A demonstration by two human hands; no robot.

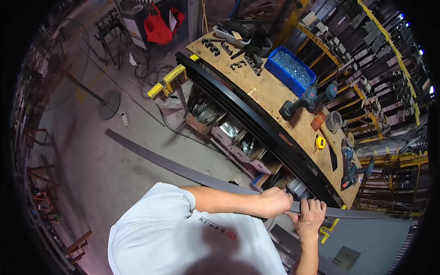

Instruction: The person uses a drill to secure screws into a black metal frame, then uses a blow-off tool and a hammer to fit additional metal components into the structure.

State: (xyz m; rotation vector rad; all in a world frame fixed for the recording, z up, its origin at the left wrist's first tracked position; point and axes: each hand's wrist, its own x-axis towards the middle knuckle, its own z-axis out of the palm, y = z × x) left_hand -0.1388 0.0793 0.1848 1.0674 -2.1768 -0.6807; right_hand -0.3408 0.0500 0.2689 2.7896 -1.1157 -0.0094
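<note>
A long, thin grey metal profile point(169, 166) runs slantwise in front of me, from the floor side at the left to beyond my hands at the right. My left hand point(275, 202) is closed on it, knuckles up, with the forearm reaching across my shirt. Just to the right, my right hand point(310, 217) has its fingers bent over the same profile and its thumb toward the left hand. The palms and undersides of both grips are hidden. Beyond the hands, a long black profile point(256, 120) lies along the near edge of a wooden workbench point(270, 98).
On the bench are a blue bin point(290, 68) of small metal fasteners, cordless drills point(300, 103), a yellow tape measure point(320, 142) and black brackets point(211, 46). Boxes of parts point(201, 117) sit beneath it. Profile racks point(366, 68) stand behind; a floor fan's base point(109, 106) stands left.
</note>
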